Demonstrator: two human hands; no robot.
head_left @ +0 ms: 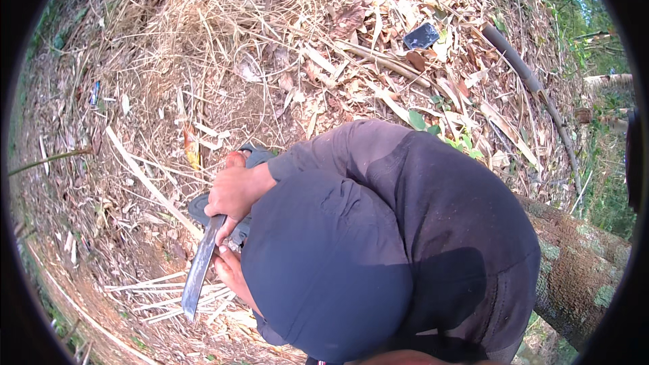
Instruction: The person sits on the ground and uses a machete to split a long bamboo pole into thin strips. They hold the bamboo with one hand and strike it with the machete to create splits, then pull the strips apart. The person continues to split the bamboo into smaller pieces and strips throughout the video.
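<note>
Neither of my own hands can be made out. Just below the middle another person bends over, in a dark cap and a dark long-sleeved top. One hand of that person grips a machete, its blade slanting down to the left. Close to the blade's lower side is the person's other hand, partly hidden by the cap. A long pale strip, apparently split bamboo or wood, runs from the upper left to the blade. A blurred skin-coloured shape is cut off at the lower edge; whose it is stays unclear.
Several thin pale strips lie at the lower left. A thick mottled log stands behind the person at right. Dry leaves and straw cover the ground. Farther off are a dark flat rectangular object and a grey pole.
</note>
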